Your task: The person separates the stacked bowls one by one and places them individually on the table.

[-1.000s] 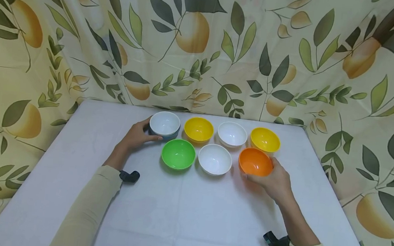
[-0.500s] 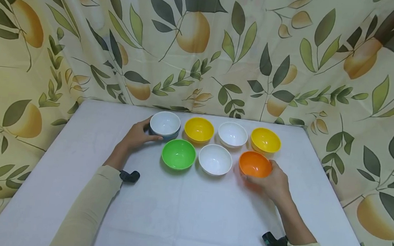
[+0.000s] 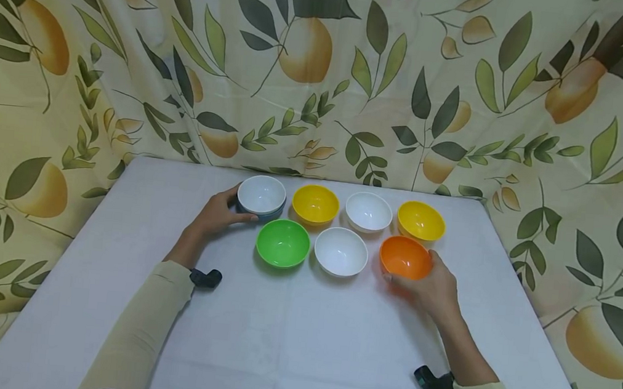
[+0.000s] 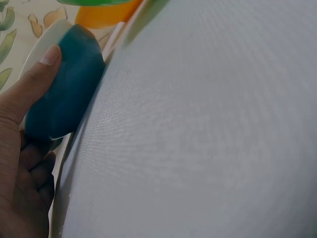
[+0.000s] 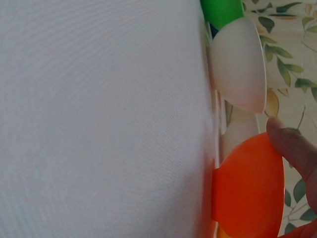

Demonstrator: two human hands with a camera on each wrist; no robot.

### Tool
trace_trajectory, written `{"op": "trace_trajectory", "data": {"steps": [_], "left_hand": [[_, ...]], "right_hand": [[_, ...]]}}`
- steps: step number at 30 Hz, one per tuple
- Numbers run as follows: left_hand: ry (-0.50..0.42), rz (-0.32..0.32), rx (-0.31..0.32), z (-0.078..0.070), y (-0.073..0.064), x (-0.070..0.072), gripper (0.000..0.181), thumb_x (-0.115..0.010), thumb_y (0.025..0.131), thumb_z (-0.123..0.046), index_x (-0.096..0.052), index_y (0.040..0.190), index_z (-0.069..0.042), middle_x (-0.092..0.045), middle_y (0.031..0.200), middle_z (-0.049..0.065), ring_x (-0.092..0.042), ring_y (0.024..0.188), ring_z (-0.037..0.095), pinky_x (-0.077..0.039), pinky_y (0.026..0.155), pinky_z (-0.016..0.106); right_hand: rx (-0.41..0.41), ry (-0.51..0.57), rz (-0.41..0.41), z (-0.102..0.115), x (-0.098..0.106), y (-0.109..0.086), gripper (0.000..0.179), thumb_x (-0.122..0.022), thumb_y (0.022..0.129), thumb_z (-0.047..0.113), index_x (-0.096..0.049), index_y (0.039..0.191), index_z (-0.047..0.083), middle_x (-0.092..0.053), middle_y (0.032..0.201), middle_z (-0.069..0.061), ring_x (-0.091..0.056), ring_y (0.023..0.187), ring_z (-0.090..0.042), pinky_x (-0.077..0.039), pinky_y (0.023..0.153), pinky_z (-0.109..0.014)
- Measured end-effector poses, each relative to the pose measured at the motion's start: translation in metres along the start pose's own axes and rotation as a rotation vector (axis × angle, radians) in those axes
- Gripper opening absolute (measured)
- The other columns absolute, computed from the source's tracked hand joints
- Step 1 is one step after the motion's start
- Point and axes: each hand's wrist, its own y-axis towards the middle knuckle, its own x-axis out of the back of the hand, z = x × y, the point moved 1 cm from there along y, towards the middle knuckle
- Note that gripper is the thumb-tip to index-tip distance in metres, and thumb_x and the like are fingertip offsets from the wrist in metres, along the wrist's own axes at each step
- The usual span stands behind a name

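Note:
At the left end of the back row, a white bowl (image 3: 261,194) sits nested in a blue bowl (image 4: 69,87). My left hand (image 3: 215,213) grips this stack from its left side, the thumb lying along the blue wall. An orange bowl (image 3: 405,258) stands at the right of the front row. My right hand (image 3: 437,287) holds it by the right side, with the thumb near the rim in the right wrist view. Beside it in that row are a white bowl (image 3: 341,252) and a green bowl (image 3: 283,244). The fingers behind both held bowls are largely hidden.
The back row continues with a yellow bowl (image 3: 315,205), another white bowl (image 3: 368,212) and a second yellow bowl (image 3: 421,221). All stand near the far edge of the white-covered table (image 3: 287,341). A fruit-patterned curtain (image 3: 319,108) hangs right behind it.
The orange bowl and my right hand dip slightly toward me, then shift slightly back. My left hand and the nested bowls stay where they were.

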Motion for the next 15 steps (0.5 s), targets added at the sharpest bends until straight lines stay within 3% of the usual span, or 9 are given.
{"op": "trace_trajectory", "data": {"steps": [6, 15], "left_hand": [[0.004, -0.002, 0.003, 0.0, 0.0003, 0.0006, 0.106, -0.094, 0.081, -0.036, -0.034, 0.164, -0.008, -0.041, 0.164, 0.014, -0.034, 0.154, 0.031, -0.027, 0.126, 0.046], [-0.002, 0.0, 0.01, 0.0006, 0.0008, 0.0002, 0.108, -0.095, 0.08, -0.038, -0.034, 0.165, -0.009, -0.041, 0.165, 0.014, -0.033, 0.154, 0.031, -0.027, 0.126, 0.047]], "right_hand": [[-0.011, 0.002, -0.003, -0.0008, -0.0012, 0.0013, 0.123, -0.095, 0.076, 0.042, -0.021, 0.163, -0.006, -0.042, 0.154, -0.032, -0.044, 0.134, -0.048, -0.045, 0.11, -0.065], [-0.01, 0.028, -0.033, -0.003, -0.0037, 0.0017, 0.122, -0.095, 0.075, 0.041, -0.024, 0.163, -0.004, -0.044, 0.154, -0.03, -0.045, 0.134, -0.047, -0.046, 0.11, -0.065]]}}
